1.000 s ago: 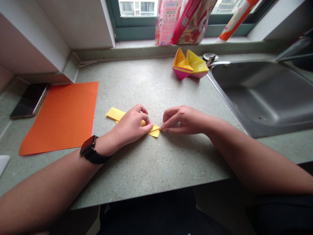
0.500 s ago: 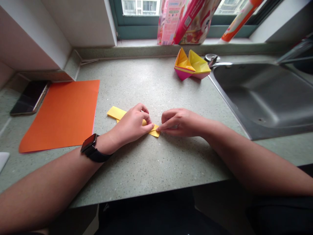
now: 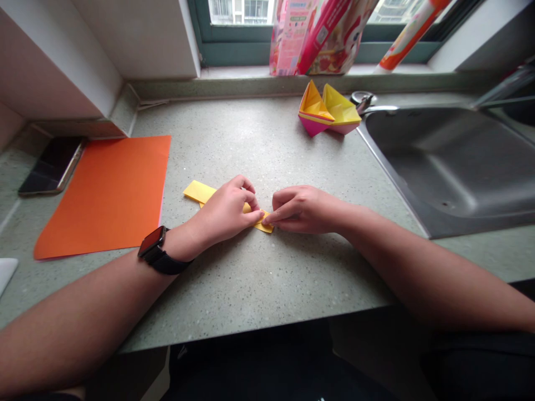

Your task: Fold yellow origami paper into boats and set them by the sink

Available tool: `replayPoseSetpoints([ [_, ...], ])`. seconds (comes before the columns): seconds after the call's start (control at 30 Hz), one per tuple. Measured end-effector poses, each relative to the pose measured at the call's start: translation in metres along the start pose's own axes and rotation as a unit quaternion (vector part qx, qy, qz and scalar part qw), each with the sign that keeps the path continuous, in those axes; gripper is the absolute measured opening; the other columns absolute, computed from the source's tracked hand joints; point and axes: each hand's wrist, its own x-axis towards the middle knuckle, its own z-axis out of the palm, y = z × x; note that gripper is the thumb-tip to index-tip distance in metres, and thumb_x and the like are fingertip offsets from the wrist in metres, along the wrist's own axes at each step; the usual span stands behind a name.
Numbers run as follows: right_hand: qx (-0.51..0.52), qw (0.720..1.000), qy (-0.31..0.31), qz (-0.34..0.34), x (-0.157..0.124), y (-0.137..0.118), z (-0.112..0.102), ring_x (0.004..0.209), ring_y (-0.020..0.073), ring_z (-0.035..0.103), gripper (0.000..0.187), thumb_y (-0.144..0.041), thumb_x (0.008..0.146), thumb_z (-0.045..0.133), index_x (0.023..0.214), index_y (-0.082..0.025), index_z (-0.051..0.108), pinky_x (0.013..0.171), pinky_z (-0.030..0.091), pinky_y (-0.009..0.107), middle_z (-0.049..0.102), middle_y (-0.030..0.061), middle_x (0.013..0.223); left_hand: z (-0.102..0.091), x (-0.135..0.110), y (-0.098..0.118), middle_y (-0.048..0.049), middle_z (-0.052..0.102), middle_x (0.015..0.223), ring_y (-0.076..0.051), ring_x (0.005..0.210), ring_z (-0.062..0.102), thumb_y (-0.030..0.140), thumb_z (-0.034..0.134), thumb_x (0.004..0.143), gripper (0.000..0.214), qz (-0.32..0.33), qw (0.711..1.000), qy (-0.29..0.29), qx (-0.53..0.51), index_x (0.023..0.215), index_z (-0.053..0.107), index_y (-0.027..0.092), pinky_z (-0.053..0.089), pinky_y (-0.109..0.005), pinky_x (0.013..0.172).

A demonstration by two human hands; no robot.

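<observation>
A folded strip of yellow paper [image 3: 198, 191] lies flat on the grey-green counter [image 3: 259, 278]. My left hand [image 3: 228, 211], with a black watch on its wrist, rests on the strip with fingers curled, pressing it down. My right hand [image 3: 303, 210] meets it from the right, its forefinger and thumb pinched on the strip's right end. Most of the strip is hidden under both hands.
An orange sheet [image 3: 104, 195] lies at the left, a dark phone [image 3: 52, 166] beyond it. Folded yellow-and-pink paper shapes [image 3: 328, 114] sit by the steel sink [image 3: 451, 167] at the right. Colourful packages [image 3: 317, 33] stand on the window ledge.
My right hand has slid a little to the left along the strip's end, closing the gap to my left hand. The left hand has stayed in place.
</observation>
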Motion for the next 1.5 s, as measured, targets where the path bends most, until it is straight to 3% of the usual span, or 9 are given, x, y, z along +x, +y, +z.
replayPoseSetpoints([
  [0.4,-0.028,0.999,0.008,-0.025,0.009,-0.003,0.007,0.07,0.0127,0.055,0.026,-0.037,0.11,0.063,0.104,-0.031,0.088,0.068,0.038,0.03,0.066,0.0002,0.082,-0.001,0.001,-0.001,-0.0061,0.067,0.118,-0.022,0.104,0.068,0.025,0.082,0.089,0.012,0.0,1.0,-0.006,-0.012,0.078,0.081,0.022,0.056,-0.041,0.106],
  [0.6,-0.03,0.997,0.018,-0.069,0.015,-0.007,0.015,0.077,0.0146,0.062,0.025,-0.031,0.11,0.062,0.109,-0.029,0.087,0.078,0.044,0.031,0.071,0.0021,0.087,-0.003,0.001,-0.001,-0.0059,0.068,0.117,-0.022,0.103,0.069,0.024,0.081,0.09,0.01,-0.007,1.0,-0.01,-0.015,0.08,0.083,0.023,0.056,-0.041,0.105],
  [0.83,0.037,0.996,0.071,-0.038,0.001,-0.002,-0.006,0.076,0.014,0.064,0.024,-0.024,0.105,0.065,0.115,-0.028,0.086,0.072,0.047,0.029,0.072,0.0026,0.09,-0.003,-0.003,0.0,-0.0065,0.066,0.118,-0.022,0.106,0.068,0.028,0.08,0.093,0.012,0.014,1.0,-0.007,-0.01,0.082,0.079,0.022,0.055,-0.042,0.108],
  [0.97,0.035,0.999,0.024,-0.009,-0.005,0.003,-0.013,0.078,0.014,0.066,0.022,-0.023,0.101,0.069,0.111,-0.029,0.088,0.075,0.048,0.028,0.074,0.0027,0.093,-0.006,-0.006,-0.003,-0.0065,0.065,0.119,-0.024,0.11,0.067,0.026,0.08,0.092,0.008,0.029,1.0,-0.012,0.001,0.091,0.074,0.021,0.055,-0.043,0.106],
  [1.17,0.017,1.0,-0.004,0.008,-0.005,0.002,-0.012,0.077,0.0134,0.064,0.022,-0.028,0.102,0.069,0.111,-0.029,0.089,0.075,0.045,0.029,0.074,0.0024,0.093,-0.01,-0.014,-0.007,-0.009,0.064,0.132,-0.026,0.119,0.066,0.021,0.076,0.097,0.016,0.111,0.992,-0.025,0.049,0.112,0.075,0.024,0.054,-0.045,0.109],
  [1.3,-0.016,1.0,-0.011,0.012,-0.005,-0.001,-0.014,0.078,0.0142,0.063,0.022,-0.03,0.103,0.067,0.106,-0.029,0.089,0.074,0.043,0.03,0.074,0.0028,0.093,-0.009,-0.021,-0.006,-0.0106,0.064,0.144,-0.026,0.113,0.068,0.023,0.067,0.106,0.017,0.161,0.979,-0.035,0.117,0.11,0.082,0.028,0.056,-0.045,0.101],
  [1.4,-0.033,0.999,-0.007,0.002,-0.006,-0.004,-0.014,0.079,0.015,0.063,0.022,-0.03,0.103,0.067,0.106,-0.029,0.089,0.076,0.043,0.031,0.073,0.0031,0.092,-0.011,-0.026,-0.001,-0.0101,0.069,0.138,-0.029,0.117,0.068,0.026,0.062,0.109,0.024,0.179,0.968,-0.047,0.168,0.111,0.085,0.031,0.056,-0.047,0.101],
  [1.5,-0.035,0.999,-0.006,-0.018,-0.006,-0.007,-0.013,0.08,0.0155,0.063,0.023,-0.034,0.104,0.067,0.114,-0.03,0.088,0.079,0.044,0.031,0.073,0.0037,0.094,-0.013,-0.033,0.002,-0.0114,0.071,0.132,-0.03,0.118,0.068,0.03,0.061,0.11,0.026,0.189,0.959,-0.069,0.2,0.124,0.083,0.031,0.057,-0.047,0.102],
])
